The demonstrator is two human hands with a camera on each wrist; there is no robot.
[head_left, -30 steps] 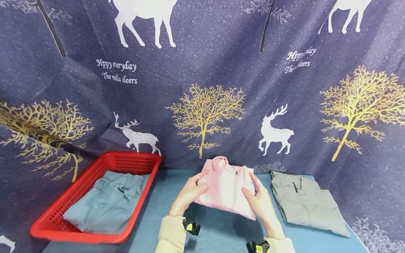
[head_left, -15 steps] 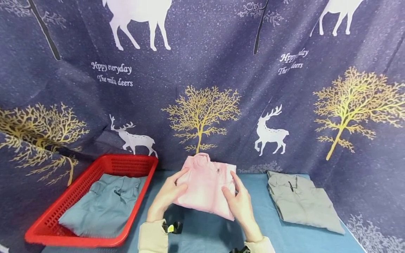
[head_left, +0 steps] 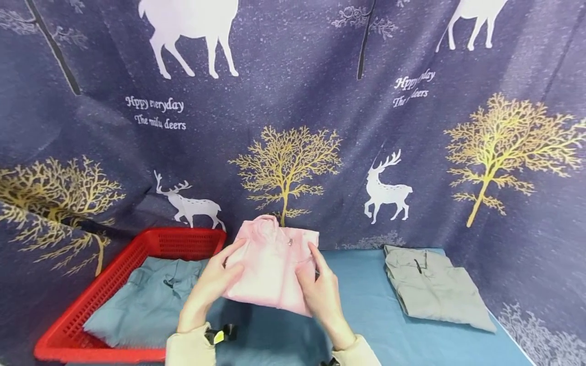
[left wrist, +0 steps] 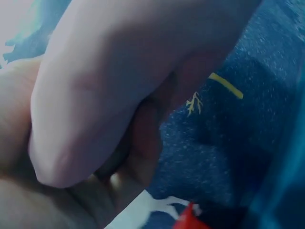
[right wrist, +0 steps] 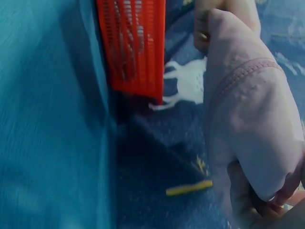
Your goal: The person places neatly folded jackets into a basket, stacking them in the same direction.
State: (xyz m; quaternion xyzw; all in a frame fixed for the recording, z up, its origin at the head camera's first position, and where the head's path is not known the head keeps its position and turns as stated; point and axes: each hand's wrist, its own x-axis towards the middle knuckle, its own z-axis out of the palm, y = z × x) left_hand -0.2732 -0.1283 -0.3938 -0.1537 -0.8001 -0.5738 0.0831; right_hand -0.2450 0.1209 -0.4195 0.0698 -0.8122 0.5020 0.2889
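In the head view, my left grip (head_left: 211,281) and my right grip (head_left: 320,288) hold the pink garment (head_left: 267,269) between them, one at each side edge, thumbs lying on the face turned towards me; it is folded into a flat, roughly square bundle – collar at the far end – and is held up off the blue worktop (head_left: 366,305); to my left stands the red basket (head_left: 82,354), my left grip overlapping it in this view, with a folded teal garment (head_left: 142,305) lying inside; well apart to my right, a folded grey-green garment (head_left: 437,290) rests on the worktop; behind hangs a dark blue cloth (head_left: 302,81) printed with white deer and golden trees.

In the left wrist view, my left grip is closed about the thick edge of the pink garment, fingers curled beneath; a red corner of the basket shows at the bottom.

In the right wrist view, the pink garment appears nearly edge-on – a stitched seam across it; my right grip clasps its near end, my left its far end; the dark blue cloth shows between garment and worktop.
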